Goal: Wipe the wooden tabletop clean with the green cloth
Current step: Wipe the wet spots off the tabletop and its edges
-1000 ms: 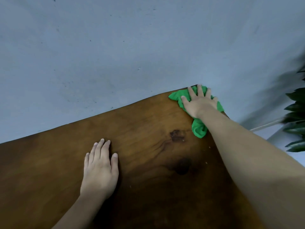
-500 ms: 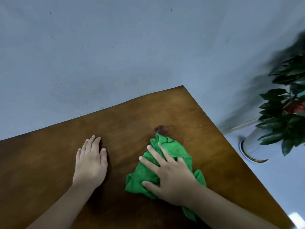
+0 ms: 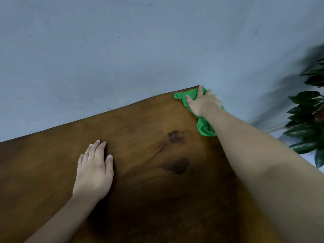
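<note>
The brown wooden tabletop (image 3: 136,123) fills the lower part of the head view, with two dark knots near its middle. A crumpled green cloth (image 3: 204,128) lies at the table's far right corner. My right hand (image 3: 203,102) presses flat on the cloth with fingers spread, arm stretched out, and the cloth shows at the fingertips and beside the wrist. My left hand (image 3: 94,170) rests palm down on bare wood at centre left, fingers together, holding nothing.
A grey-blue wall (image 3: 122,50) stands right behind the table's far edge. A potted plant with dark green leaves (image 3: 308,120) stands on the floor to the right of the table's right edge.
My right hand slid the green cloth from the middle of the table out to the far right corner. The left hand stayed planted. The view tilted slightly.
</note>
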